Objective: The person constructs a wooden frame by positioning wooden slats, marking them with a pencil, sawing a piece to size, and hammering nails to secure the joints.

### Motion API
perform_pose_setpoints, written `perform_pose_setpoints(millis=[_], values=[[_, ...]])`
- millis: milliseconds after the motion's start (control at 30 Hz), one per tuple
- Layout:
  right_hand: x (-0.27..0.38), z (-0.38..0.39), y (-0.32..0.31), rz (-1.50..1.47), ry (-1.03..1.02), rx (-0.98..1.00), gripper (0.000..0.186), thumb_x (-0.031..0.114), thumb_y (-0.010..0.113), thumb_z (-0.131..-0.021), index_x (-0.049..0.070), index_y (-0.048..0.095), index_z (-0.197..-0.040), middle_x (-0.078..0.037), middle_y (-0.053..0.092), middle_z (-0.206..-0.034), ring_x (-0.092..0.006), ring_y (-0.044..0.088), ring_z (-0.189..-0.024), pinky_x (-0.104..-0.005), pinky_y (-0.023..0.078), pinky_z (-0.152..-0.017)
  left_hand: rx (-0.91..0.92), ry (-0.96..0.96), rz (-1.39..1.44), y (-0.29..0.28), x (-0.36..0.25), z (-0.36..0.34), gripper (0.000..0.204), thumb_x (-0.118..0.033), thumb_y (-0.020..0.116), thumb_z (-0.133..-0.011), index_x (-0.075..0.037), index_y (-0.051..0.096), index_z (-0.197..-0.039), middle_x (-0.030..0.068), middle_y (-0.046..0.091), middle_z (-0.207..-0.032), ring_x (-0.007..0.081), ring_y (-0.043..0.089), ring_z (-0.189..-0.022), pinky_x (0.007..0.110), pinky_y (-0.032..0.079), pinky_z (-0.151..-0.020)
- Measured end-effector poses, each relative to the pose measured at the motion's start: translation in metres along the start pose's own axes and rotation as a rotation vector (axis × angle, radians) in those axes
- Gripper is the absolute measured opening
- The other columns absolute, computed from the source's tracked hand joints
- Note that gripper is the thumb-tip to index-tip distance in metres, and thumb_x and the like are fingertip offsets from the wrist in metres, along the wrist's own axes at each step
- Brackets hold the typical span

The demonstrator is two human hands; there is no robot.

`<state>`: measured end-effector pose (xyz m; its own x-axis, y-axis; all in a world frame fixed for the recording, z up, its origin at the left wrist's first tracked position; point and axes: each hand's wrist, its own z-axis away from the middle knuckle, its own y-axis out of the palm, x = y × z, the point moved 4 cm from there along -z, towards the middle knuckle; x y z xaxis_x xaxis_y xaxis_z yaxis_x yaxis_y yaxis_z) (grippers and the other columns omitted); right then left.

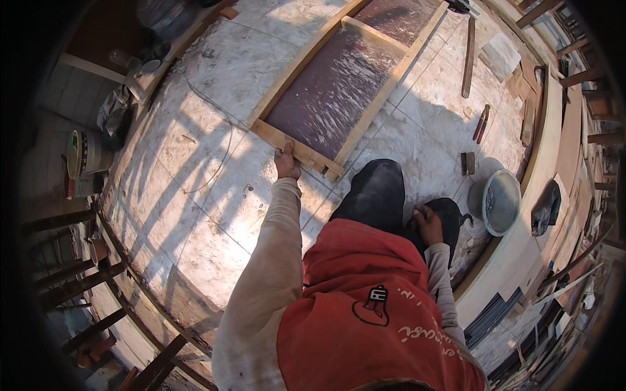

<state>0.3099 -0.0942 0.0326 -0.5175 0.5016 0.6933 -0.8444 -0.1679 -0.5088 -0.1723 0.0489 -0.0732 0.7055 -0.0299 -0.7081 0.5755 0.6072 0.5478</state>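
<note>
A long wooden frame (317, 156) of pale battens lies on the floor ahead of me, around a dark reddish panel (332, 85) scuffed with whitish marks. A crossbar (375, 36) divides it near the far end. My left hand (287, 164) is closed on the frame's near end board, left of its middle, fingers over the edge. Close to my body, my right hand (428, 225) rests against my dark trouser leg by the knee. Its fingers are curled; whether anything small is inside them is hidden.
Right of my knees stands a grey bucket (501, 203). Beyond it lie a small dark block (467, 163), red-handled pincers (481, 124) and a wooden strip (468, 58). A thin wire (222, 112) curls across the floor at left. A tub (83, 154) stands further left.
</note>
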Motion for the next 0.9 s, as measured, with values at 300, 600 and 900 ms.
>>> perform_pose_setpoints(millis=[300,600,900], values=[[-0.016,0.005,0.015,0.084,-0.089,-0.027,0.042,0.026,0.065,-0.098,-0.005,0.066,-0.126,-0.011,0.075,-0.097,-0.0156,0.069,-0.079,-0.0300,0.053,-0.075,-0.015,-0.009,-0.033,-0.010,-0.009,0.012,0.044,-0.008,0.064,-0.095,-0.005,0.050,-0.136,0.0102,0.062,-0.126,0.0295,0.063,-0.116,0.046,0.054,-0.099],[0.006,0.020,0.021,0.177,-0.106,-0.018,0.043,0.032,0.066,-0.094,-0.001,0.070,-0.122,-0.023,0.074,-0.108,-0.0333,0.072,-0.101,-0.0400,0.054,-0.089,-0.070,-0.083,-0.095,-0.029,-0.011,0.015,0.044,-0.016,0.071,-0.093,-0.009,0.053,-0.133,0.0072,0.066,-0.119,0.0279,0.068,-0.103,0.046,0.060,-0.086],[0.013,0.041,0.032,0.266,-0.172,-0.038,0.043,0.033,0.066,-0.094,-0.001,0.070,-0.121,-0.021,0.074,-0.109,-0.0338,0.072,-0.100,-0.0404,0.054,-0.089,-0.098,-0.139,-0.077,-0.048,-0.022,0.032,0.044,-0.017,0.074,-0.090,-0.006,0.057,-0.130,0.0093,0.070,-0.114,0.0275,0.069,-0.098,0.045,0.059,-0.081]])
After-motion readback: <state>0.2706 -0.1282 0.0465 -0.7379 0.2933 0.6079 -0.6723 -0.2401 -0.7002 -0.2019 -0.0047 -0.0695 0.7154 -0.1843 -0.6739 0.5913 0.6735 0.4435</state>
